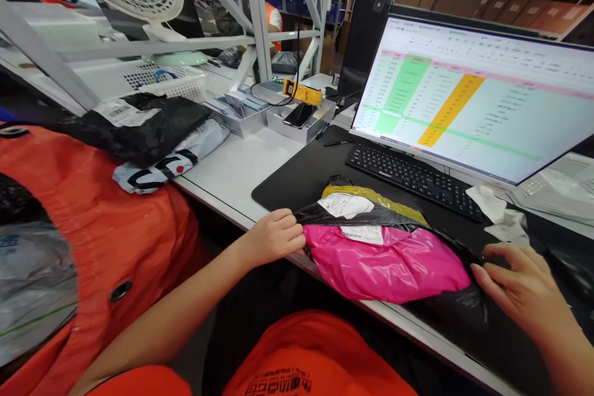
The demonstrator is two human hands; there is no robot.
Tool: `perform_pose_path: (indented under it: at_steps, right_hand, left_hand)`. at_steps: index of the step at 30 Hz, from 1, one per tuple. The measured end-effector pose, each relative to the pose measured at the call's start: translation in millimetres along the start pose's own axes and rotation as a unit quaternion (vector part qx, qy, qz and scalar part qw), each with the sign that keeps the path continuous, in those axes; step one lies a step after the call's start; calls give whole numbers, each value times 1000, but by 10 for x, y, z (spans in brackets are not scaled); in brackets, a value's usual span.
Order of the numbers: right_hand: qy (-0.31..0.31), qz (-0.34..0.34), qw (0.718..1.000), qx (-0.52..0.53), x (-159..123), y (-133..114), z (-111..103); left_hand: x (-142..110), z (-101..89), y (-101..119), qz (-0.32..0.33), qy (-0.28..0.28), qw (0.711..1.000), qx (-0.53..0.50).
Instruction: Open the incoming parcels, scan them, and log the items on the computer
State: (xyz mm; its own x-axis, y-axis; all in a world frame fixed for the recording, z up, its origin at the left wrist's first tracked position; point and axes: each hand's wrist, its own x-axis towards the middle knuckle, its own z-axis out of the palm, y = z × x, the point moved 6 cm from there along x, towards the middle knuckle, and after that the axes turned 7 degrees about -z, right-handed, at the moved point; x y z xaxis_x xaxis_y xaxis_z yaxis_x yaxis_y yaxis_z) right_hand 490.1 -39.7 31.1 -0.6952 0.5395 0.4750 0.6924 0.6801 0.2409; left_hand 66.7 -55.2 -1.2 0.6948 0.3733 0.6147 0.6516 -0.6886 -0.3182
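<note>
The pink package [390,266] lies at the near edge of the desk, between the two hands, partly inside a torn-open-looking black plastic bag [315,214] and partly on the black desk mat [292,176]. The left hand [273,238] is at its left end, fingers curled together and pinching the bag's black plastic, with the knuckles just beside the pink surface. The right hand [524,278] is at the right end; its thumb and forefinger pinch the black plastic there, just beyond the pink package's right tip, while the other fingers are loosely bent. Between both grips, the black edge stretches along the package's far side. A white label [362,234] sits on the pink film, far from either set of fingertips. Farther back show a yellow strip [401,205] and another white slip [346,205], then the keyboard [413,179].
</note>
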Motion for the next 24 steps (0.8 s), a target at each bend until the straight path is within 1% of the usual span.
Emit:
perform_pose_path:
  at_steps: [1, 2, 3, 4, 5, 6, 7, 8, 9, 10, 11, 13, 14, 15, 16, 17, 18, 20, 21, 22, 24]
  right_hand:
    - [15, 19, 1000, 0, 80, -99, -71]
    - [37, 37, 999, 4, 175, -251, -155]
    - [61, 48, 997, 10, 283, -458, -232]
    - [79, 40, 996, 17, 406, -722, -284]
    - [68, 0, 997, 47, 543, -1044, -273]
    - [35, -53, 995, 73, 678, -1382, -205]
    - [5, -84, 994, 74, 798, -1673, -112]
    - [-4, -79, 996, 47, 905, -1875, -13]
    - [11, -64, 998, 9, 994, -2004, 66]
    - [31, -53, 998, -23, 1061, -2075, 136]
    - [56, -48, 996, -43, 1102, -2088, 181]
    - [98, -71, 992, -40, 1111, -1985, 181]
    - [119, -81, 989, -34, 1081, -1874, 122]
    - [138, -70, 987, -37, 1036, -1719, 29]
    - [156, -35, 986, -51, 979, -1533, -89]
    - [171, 21, 982, -72, 913, -1328, -219]
    - [180, 90, 976, -88, 837, -1120, -343]
    - [183, 239, 950, -88, 661, -739, -529]
    - [190, 305, 930, -72, 561, -580, -585]
    - [212, 364, 905, -52, 448, -441, -623]
    - [280, 456, 845, 15, 201, -191, -611]
  left_hand:
    - [13, -14, 26, -8, 12, 1000, -17]
    - [33, -29, 59, -14, 19, 999, -33]
    - [62, -50, 100, -18, 24, 999, -46]
    - [99, -77, 147, -17, 28, 998, -56]
    - [143, -114, 196, -15, 34, 997, -64]
    - [192, -158, 244, -10, 42, 996, -72]
    - [241, -207, 288, -5, 53, 996, -78]
    - [287, -254, 322, 0, 63, 995, -83]
    - [328, -293, 343, 3, 69, 994, -85]
    - [361, -318, 349, 5, 69, 994, -83]
    - [384, -330, 339, 8, 66, 995, -81]
    - [405, -312, 268, 15, 48, 996, -71]
    - [405, -287, 212, 19, 38, 997, -65]
    - [404, -255, 150, 25, 30, 997, -61]
    - [403, -219, 84, 31, 24, 997, -61]
    - [408, -179, 19, 35, 22, 997, -64]
    - [420, -135, -40, 37, 21, 996, -72]
    - [465, -32, -141, 34, 21, 995, -95]
    - [493, 30, -183, 28, 20, 994, -105]
    - [519, 99, -219, 23, 18, 993, -113]
    - [553, 268, -284, 10, 3, 992, -129]
